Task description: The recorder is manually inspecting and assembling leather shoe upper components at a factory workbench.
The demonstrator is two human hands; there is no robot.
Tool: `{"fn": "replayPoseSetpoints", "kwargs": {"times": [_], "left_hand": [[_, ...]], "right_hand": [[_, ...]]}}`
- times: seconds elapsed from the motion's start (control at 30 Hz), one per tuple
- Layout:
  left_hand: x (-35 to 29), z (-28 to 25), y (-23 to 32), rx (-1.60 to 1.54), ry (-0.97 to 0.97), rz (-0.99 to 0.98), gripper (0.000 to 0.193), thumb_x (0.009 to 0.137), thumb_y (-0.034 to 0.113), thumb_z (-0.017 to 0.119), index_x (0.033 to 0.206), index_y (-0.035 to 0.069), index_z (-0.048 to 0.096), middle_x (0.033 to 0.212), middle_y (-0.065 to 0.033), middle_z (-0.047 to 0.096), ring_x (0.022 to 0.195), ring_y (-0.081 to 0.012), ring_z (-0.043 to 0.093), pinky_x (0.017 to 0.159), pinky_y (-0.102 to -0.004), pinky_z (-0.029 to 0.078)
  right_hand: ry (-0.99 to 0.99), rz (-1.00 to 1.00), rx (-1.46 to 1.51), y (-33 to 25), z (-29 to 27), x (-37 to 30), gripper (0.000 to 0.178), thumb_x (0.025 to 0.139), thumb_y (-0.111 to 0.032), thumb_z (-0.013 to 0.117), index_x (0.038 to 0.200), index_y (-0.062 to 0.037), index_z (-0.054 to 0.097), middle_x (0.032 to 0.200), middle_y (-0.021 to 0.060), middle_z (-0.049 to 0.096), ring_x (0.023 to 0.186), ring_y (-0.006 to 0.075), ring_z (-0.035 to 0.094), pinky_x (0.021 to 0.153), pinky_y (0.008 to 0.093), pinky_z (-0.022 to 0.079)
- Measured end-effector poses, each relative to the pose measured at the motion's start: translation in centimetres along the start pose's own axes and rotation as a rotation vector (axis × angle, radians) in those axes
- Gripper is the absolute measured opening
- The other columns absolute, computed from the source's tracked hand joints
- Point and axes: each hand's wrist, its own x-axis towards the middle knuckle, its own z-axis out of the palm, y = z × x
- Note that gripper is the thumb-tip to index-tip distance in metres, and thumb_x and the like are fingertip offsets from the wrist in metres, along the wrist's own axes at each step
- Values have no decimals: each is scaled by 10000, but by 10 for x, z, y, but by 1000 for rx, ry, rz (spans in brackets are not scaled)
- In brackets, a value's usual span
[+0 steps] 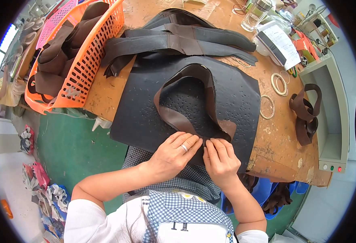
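Note:
A curved brown leather piece (178, 117) lies looped on a black perforated mat (141, 105) that covers the near part of the wooden workbench (273, 137). My left hand (174, 152), with a ring on one finger, pinches the leather's near end at the mat's front edge. My right hand (220, 156) presses the same end right beside it, fingertips almost touching the left hand's. Both hands hold the leather piece down against the mat.
An orange plastic basket (91, 52) with brown leather pieces stands at the left, a pink one behind it. Several dark leather strips (186, 40) lie stacked beyond the mat. Rubber bands (279, 83), a brown leather loop (305, 111), a glass jar (257, 14) and papers sit at the right.

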Motion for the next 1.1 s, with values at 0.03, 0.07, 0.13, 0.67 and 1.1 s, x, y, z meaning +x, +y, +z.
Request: {"fn": "replayPoseSetpoints", "kwargs": {"times": [0.03,0.07,0.13,0.67,1.1], "left_hand": [[1,1,0,-4,-2,-7,428,768,84,614,1166,-66,660,1166,-152,620,1092,-291,619,983,-442,505],[1,1,-1,-8,-3,-15,429,772,87,610,1171,-64,658,1172,-149,613,1095,-288,612,984,-442,498],[1,-1,-2,4,-31,0,444,777,91,607,1191,-64,647,1189,-147,600,1109,-285,598,994,-440,484],[5,-11,-9,35,-216,71,511,782,73,622,1276,-53,592,1246,-145,545,1182,-279,535,1032,-433,440],[7,-11,-11,78,-236,121,484,794,87,608,1245,-87,599,1277,-179,568,1202,-307,533,1044,-435,438]], "right_hand": [[8,-14,-22,0,1,0,241,720,-4,764,956,22,721,980,118,690,887,269,678,747,336,572],[9,-13,-22,-1,2,0,241,720,-4,764,956,22,721,980,118,690,887,269,678,747,336,572],[17,-17,-13,-2,1,0,235,707,17,762,940,15,732,961,109,694,882,262,679,737,332,572],[-3,-17,41,0,-2,0,310,682,9,736,991,1,751,960,86,713,893,247,678,752,315,574],[-53,-61,-10,3,-4,-2,330,685,-19,718,1013,-5,756,1011,89,705,933,252,669,750,316,579]]}}
